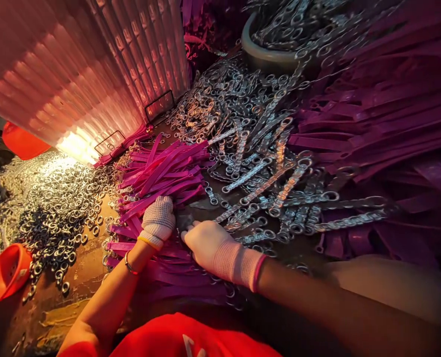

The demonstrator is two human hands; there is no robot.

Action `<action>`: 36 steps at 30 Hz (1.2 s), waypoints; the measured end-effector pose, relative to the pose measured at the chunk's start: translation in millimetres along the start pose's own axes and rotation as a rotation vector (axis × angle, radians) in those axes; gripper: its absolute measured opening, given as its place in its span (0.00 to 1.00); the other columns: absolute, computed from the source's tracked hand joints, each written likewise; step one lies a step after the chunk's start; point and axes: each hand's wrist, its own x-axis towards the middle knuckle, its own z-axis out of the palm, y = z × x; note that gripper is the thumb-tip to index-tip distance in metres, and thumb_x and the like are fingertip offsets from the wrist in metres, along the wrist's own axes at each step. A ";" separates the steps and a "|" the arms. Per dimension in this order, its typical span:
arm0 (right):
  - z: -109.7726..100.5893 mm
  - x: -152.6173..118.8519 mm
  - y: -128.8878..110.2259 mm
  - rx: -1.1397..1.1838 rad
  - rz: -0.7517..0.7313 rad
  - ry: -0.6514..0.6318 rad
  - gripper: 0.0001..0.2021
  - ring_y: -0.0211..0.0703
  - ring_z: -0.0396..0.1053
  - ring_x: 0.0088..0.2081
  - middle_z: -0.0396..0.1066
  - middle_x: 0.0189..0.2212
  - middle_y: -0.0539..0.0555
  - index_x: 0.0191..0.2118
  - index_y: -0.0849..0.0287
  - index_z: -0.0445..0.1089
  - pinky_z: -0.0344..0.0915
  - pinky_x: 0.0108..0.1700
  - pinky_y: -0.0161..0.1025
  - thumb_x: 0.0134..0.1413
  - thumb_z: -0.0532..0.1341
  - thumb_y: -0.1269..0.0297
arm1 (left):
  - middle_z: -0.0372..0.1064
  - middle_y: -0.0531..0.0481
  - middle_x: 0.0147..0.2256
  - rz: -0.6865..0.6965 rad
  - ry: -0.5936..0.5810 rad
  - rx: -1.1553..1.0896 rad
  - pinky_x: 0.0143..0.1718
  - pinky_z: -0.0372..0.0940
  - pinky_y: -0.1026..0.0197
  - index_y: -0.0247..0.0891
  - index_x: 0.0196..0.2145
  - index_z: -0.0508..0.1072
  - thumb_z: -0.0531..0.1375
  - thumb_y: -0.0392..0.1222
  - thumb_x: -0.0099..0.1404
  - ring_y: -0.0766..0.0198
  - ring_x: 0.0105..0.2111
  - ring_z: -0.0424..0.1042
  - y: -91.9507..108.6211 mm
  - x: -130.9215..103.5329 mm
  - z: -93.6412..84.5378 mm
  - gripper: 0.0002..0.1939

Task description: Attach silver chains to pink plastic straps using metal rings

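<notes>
My left hand [158, 221], in a dotted white work glove, is curled closed over a pile of magenta straps [164, 171]. Its fingers point away from the camera, and whatever they grip is hidden. Close to its right, my right hand [205, 243] wears a pale glove with a pink cuff. Those fingers are closed too, their contents out of sight. Between the two hands sits a small dark block [184, 221], partly covered. More purple straps [168, 270] lie beneath my wrists.
Small metal rings [56, 208] are heaped at left, near a red scoop [10, 275]. Linked metal strips [257, 173] pile up at right, below a full tub [265, 57]. Ribbed translucent panels [75, 64] rise at upper left. Long purple strips [384, 109] cover the far right.
</notes>
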 end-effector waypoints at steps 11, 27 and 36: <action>4.2 -3.5 -0.9 -0.022 0.019 0.056 0.10 0.52 0.73 0.42 0.77 0.38 0.62 0.41 0.61 0.74 0.65 0.38 0.43 0.56 0.56 0.70 | 0.73 0.44 0.35 0.048 0.119 -0.134 0.40 0.65 0.60 0.33 0.37 0.73 0.54 0.30 0.60 0.58 0.37 0.72 -32.5 -13.6 -0.3 0.10; -14.8 -24.5 3.0 0.131 0.030 0.004 0.14 0.50 0.69 0.47 0.75 0.43 0.61 0.42 0.60 0.76 0.62 0.44 0.41 0.56 0.54 0.75 | 0.65 0.55 0.18 0.011 -0.483 -1.317 0.16 0.53 0.70 0.31 0.31 0.75 0.61 0.41 0.55 0.73 0.15 0.59 -12.6 -16.9 6.6 0.09; -22.1 -30.6 16.2 0.166 0.251 0.170 0.14 0.44 0.68 0.37 0.73 0.35 0.56 0.31 0.60 0.72 0.58 0.38 0.36 0.45 0.53 0.82 | 0.67 0.54 0.19 -0.011 -0.631 -1.690 0.12 0.47 0.71 0.32 0.33 0.73 0.66 0.50 0.57 0.75 0.12 0.57 -21.4 -31.0 4.8 0.16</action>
